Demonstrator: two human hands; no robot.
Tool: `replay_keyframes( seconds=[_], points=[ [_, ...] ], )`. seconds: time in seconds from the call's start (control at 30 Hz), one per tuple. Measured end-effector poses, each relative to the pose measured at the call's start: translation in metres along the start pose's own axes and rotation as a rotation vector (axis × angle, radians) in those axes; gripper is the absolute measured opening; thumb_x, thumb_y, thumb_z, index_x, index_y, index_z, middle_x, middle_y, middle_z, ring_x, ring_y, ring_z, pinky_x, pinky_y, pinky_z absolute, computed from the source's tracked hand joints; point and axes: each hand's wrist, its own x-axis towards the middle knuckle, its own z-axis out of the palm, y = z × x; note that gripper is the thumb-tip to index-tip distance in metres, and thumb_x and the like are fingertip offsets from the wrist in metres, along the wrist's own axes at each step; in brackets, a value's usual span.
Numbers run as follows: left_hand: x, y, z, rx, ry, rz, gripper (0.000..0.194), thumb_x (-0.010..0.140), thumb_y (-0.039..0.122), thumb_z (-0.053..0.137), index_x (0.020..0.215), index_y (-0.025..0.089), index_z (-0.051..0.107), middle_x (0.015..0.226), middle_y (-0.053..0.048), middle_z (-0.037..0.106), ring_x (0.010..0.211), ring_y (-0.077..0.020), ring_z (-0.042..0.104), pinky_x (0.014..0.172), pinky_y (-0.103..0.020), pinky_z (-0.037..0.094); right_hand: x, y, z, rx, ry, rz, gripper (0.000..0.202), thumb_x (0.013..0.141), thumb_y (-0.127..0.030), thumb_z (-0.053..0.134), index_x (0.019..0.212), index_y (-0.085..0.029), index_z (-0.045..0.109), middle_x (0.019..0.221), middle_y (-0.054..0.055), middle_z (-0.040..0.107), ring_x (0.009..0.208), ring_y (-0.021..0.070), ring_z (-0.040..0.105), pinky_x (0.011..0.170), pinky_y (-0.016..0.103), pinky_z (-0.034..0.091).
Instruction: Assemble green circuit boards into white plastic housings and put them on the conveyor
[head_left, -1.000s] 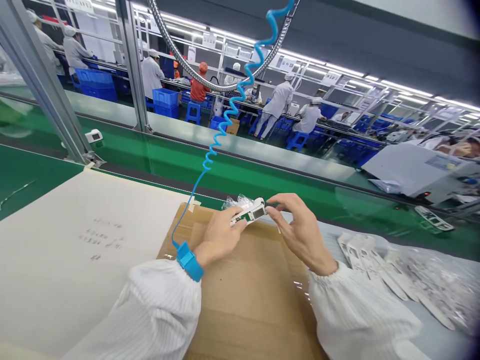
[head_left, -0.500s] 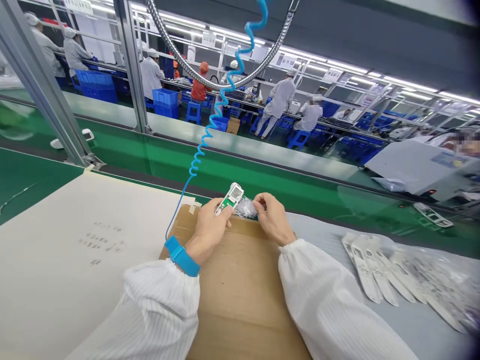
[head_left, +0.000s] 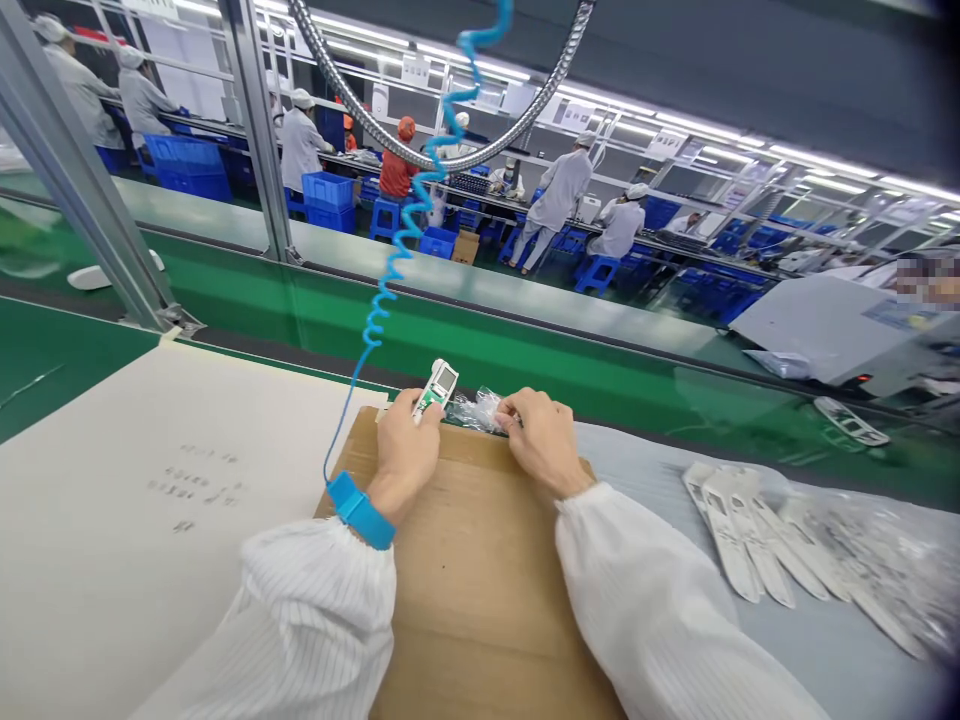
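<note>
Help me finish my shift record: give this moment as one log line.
left hand: holding white device housing with green circuit board; right hand: at crumpled clear plastic; below: brown cardboard

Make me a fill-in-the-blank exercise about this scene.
1. The left hand holds a white device with a ____ circuit board.
2. The wristband and the coiled cord are both coloured ____.
3. The crumpled clear wrapping at the right hand is made of ____.
4. The brown surface below the hands is ____.

Missing words: green; blue; plastic; cardboard.

Cardboard lies right of paper, left of casings (plastic just behind it).
</note>
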Motion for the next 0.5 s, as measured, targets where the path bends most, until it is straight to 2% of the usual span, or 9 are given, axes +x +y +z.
replay_keyframes(
  seconds=[0.1,0.17,0.27,0.33,0.43,0.5],
  points=[
    [-0.002,0.003,-0.001,-0.014,-0.052,0.009,0.025,0.087,0.029,0.056,0.105,0.017,0.067,0.075,-0.003,0.068,0.064,-0.0165,0.058,0.064,-0.028,0.040,-0.001,0.023,0.008,-0.046,-0.049,0.130,0.006,0.087,-0.026,0.064,0.087,-0.022,0.068,0.091,0.004,0.069,0.092,0.0223,0.059,0.084,0.037,0.036],
    [-0.003,0.003,-0.001,-0.015,-0.073,-0.005,0.028,0.086,0.034,0.056,0.105,0.017,0.067,0.070,-0.001,0.065,0.062,-0.0167,0.058,0.063,-0.028,0.039,-0.005,0.043,-0.001,-0.079,-0.052,0.142,0.015,0.088,-0.030,0.063,0.102,-0.025,0.067,0.101,0.001,0.070,0.095,0.0192,0.060,0.086,0.034,0.039],
    [-0.003,0.002,-0.001,-0.053,-0.080,-0.037,0.032,0.085,0.039,0.056,0.106,0.017,0.067,0.064,0.000,0.062,0.061,-0.0173,0.057,0.059,-0.028,0.039,-0.021,0.085,-0.039,-0.198,-0.034,0.252,0.023,0.092,-0.020,0.051,0.106,-0.028,0.068,0.115,0.001,0.067,0.105,0.0175,0.060,0.092,0.032,0.042],
    [-0.004,0.002,-0.001,-0.075,-0.087,-0.043,0.033,0.084,0.041,0.056,0.105,0.018,0.066,0.063,0.000,0.062,0.062,-0.0177,0.058,0.058,-0.027,0.040,-0.038,0.120,-0.072,-0.299,0.010,0.391,0.035,0.087,-0.007,0.046,0.105,-0.025,0.069,0.122,0.007,0.063,0.116,0.0241,0.057,0.095,0.041,0.041],
    [-0.006,0.006,-0.002,-0.104,-0.126,-0.054,0.033,0.083,0.043,0.056,0.102,0.019,0.067,0.063,0.000,0.062,0.060,-0.0171,0.056,0.056,-0.027,0.041,-0.067,0.168,-0.112,-0.417,0.058,0.599,0.035,0.075,-0.004,0.057,0.103,-0.018,0.070,0.125,0.017,0.059,0.125,0.0398,0.049,0.096,0.060,0.039],
    [-0.008,0.009,-0.005,-0.112,-0.160,-0.061,0.034,0.082,0.046,0.054,0.098,0.019,0.067,0.062,0.000,0.062,0.058,-0.0171,0.055,0.055,-0.027,0.040,-0.084,0.188,-0.127,-0.432,0.063,0.663,0.022,0.071,-0.010,0.067,0.091,-0.017,0.071,0.112,0.018,0.063,0.117,0.0421,0.054,0.091,0.062,0.042]
  ],
)
